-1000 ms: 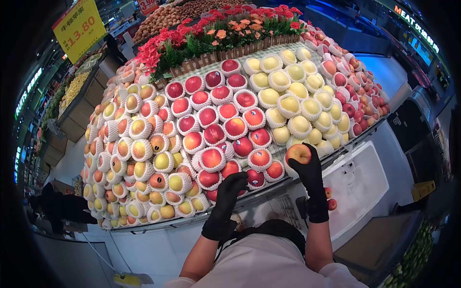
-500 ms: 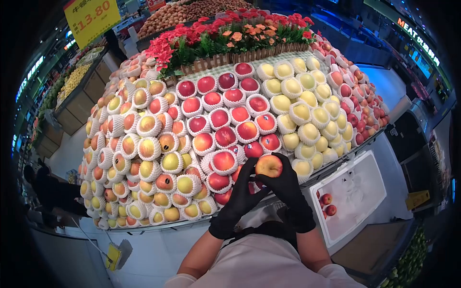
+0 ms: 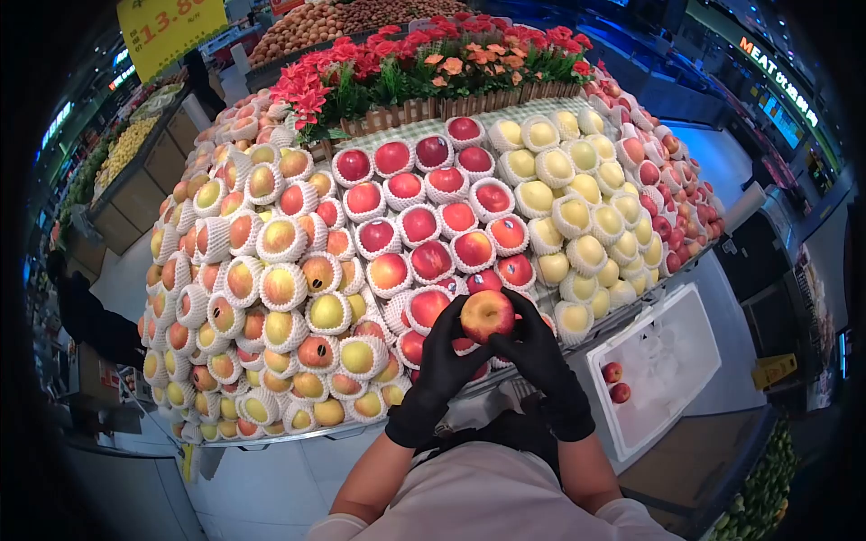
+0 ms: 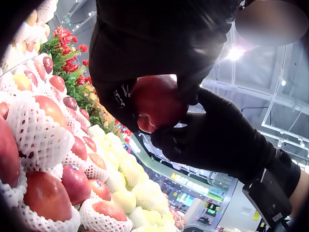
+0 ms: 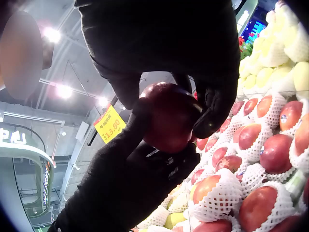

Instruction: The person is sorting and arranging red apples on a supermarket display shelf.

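Note:
A red and yellow apple [image 3: 487, 316], without a foam net, is held between both black-gloved hands just above the near edge of the fruit display. My left hand [image 3: 446, 359] grips it from the left, its fingers curled about that side. From the right, my right hand [image 3: 534, 357] grips it with thumb and fingers. In the left wrist view the apple [image 4: 159, 102] shows dark red between the gloves. Below and behind the hands, red apples in white foam nets [image 3: 431, 260] lie in rows.
Pale yellow fruit [image 3: 573, 215] in nets lies right of the red rows, yellow-red apples [image 3: 281, 236] to the left. Artificial flowers [image 3: 433, 63] stand behind a small wooden fence. A white foam box [image 3: 663, 370] with red apples [image 3: 620, 392] in it stands at the right.
My right hand has carried the apple leftward from beside the pale yellow fruit to in front of the body. My left hand has come up to it and now grips it too.

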The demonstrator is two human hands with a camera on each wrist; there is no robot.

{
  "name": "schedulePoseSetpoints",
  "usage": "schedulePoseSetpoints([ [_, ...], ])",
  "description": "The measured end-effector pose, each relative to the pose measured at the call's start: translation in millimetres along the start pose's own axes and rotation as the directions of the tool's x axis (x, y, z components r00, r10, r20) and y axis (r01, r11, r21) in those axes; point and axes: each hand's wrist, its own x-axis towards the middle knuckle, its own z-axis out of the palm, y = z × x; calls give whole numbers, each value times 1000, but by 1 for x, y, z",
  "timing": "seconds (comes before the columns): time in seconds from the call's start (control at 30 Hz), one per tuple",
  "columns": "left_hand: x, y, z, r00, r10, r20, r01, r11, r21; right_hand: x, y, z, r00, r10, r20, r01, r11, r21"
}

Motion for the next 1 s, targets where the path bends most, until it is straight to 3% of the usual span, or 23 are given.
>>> schedulePoseSetpoints([
  [0.3,23,-2,7,994,57,-91,-57,998,2,38,-20,-30,978,-48,201,77,987,-139],
  [0.47,36,-2,10,983,94,-160,-95,995,3,54,-16,-32,963,-50,266,42,998,37],
  [0.63,43,0,11,973,136,-189,-120,988,97,66,-16,-30,949,-194,249,168,978,123],
  [0.9,53,13,19,959,201,-202,-130,939,319,72,-15,-36,961,-205,187,182,974,133],
  [1.0,53,10,21,965,155,-211,-96,959,268,70,-11,-37,964,-218,149,200,971,131],
])
